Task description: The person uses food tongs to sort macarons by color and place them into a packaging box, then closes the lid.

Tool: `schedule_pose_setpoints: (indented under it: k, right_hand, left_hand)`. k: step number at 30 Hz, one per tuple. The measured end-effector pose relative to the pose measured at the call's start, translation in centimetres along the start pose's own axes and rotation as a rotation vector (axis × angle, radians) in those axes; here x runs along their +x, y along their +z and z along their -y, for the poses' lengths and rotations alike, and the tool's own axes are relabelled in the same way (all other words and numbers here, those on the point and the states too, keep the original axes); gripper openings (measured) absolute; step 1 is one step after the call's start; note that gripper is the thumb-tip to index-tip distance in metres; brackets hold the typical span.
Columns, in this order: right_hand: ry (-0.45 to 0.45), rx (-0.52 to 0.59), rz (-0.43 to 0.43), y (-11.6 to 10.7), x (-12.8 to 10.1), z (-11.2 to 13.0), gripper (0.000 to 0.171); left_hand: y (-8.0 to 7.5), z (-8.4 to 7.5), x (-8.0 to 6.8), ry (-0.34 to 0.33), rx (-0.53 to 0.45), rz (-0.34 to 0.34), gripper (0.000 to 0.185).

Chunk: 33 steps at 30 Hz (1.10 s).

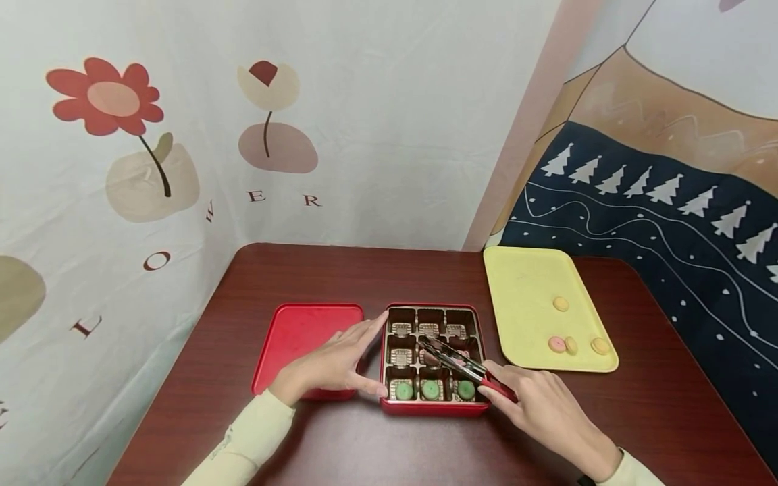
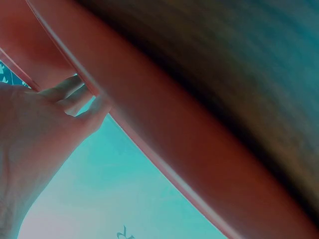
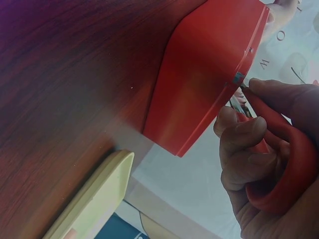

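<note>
A red box (image 1: 434, 409) with a dark insert of several square compartments stands on the table. Three green macaron-like sweets (image 1: 430, 389) lie in its near row. Something pink shows in the middle row, partly hidden by metal tongs. My right hand (image 1: 543, 405) grips the red-handled tongs (image 1: 464, 366) over the box, their tips at the middle compartments; whether they hold anything cannot be told. With extended fingers and thumb, my left hand (image 1: 334, 361) touches the box's left side. In the right wrist view, fingers curl round the red handle (image 3: 291, 184).
Left of the box lies a red lid (image 1: 316, 327), partly under my left hand. A yellow tray (image 1: 523, 290) at the right bears several round sweets, yellow ones and a pink one (image 1: 556, 344). Printed cloths hang behind the table (image 1: 200, 405).
</note>
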State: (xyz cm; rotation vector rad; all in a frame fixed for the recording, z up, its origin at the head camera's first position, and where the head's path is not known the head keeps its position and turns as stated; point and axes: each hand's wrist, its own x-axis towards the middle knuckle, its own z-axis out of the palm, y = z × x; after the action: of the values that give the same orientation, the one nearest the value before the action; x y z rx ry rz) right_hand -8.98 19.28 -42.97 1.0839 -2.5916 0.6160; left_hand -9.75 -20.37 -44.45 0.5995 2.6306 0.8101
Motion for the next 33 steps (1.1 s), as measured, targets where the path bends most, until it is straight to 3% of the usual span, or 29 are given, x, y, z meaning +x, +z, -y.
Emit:
schedule_pose_setpoints:
  k: [15, 23, 33]
  right_hand:
    - [0.043, -0.035, -0.009, -0.6, -0.6, -0.8, 0.045]
    - [0.139, -0.082, -0.032, -2.0, -1.8, -2.2, 0.061]
    - [0.344, -0.104, -0.029, -4.0, -4.1, -4.2, 0.076]
  left_hand:
    - [0.1, 0.1, 0.0, -0.009, 0.004, -0.006, 0.137]
    - [0.1, 0.1, -0.1, -0.01, 0.001, -0.003, 0.137]
    - [0.3, 0.1, 0.0, -0.008, -0.015, 0.004, 0.137]
